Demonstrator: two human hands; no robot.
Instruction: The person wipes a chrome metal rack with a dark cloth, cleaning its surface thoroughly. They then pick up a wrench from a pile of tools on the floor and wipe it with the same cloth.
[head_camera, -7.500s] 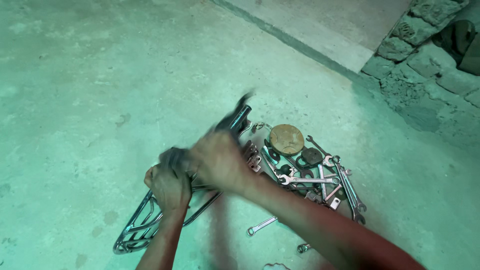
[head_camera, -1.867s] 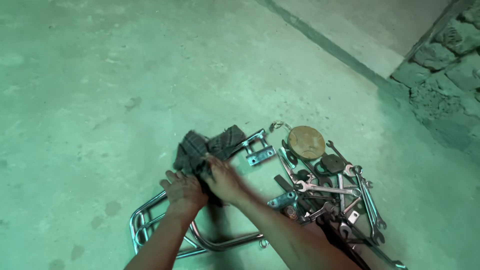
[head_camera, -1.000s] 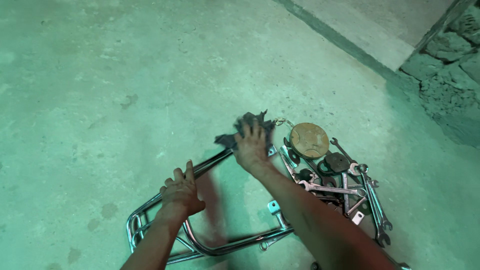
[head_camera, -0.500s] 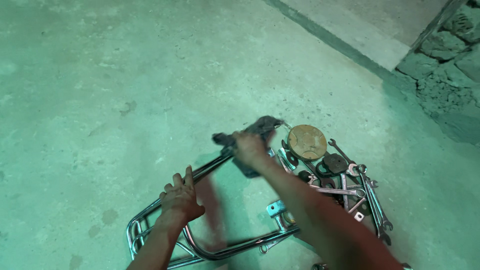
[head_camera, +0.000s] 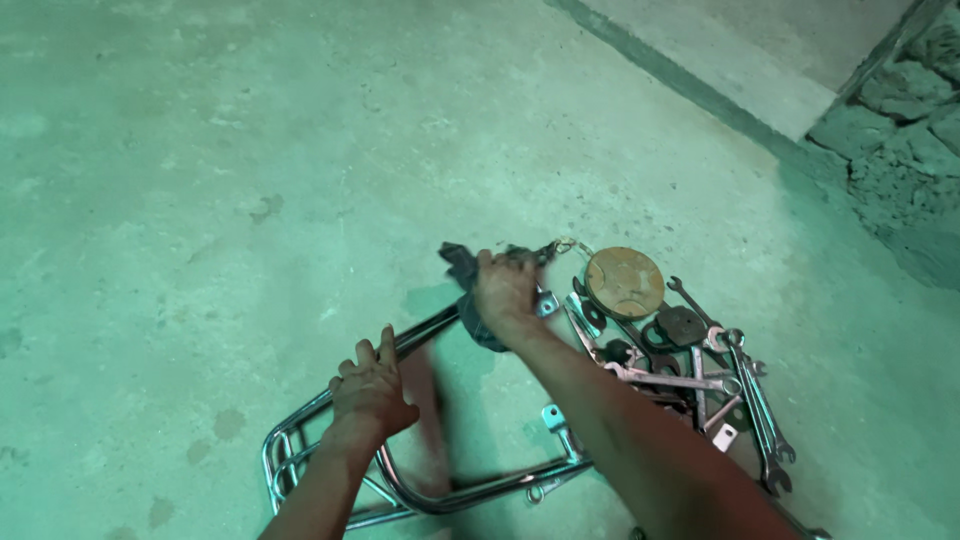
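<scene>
Shifted slightly, right hand (head_camera: 505, 292) clutches dark rag (head_camera: 466, 290) on chrome rack (head_camera: 420, 492); left hand (head_camera: 372, 388) seemingly grips its rail.

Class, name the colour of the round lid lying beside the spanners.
Brownish tan; the round lid shows best in the head view.

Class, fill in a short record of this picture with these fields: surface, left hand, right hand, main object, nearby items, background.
surface: bare concrete floor
left hand: left hand closed in a grip on a tube of the chrome rack
right hand: right hand presses a dark cloth on the rack's far end
main object: chrome rack, lying flat on the floor
nearby items: round tan disc; pile of wrenches, to the right of the rack
background: rough stone wall at upper right
</scene>
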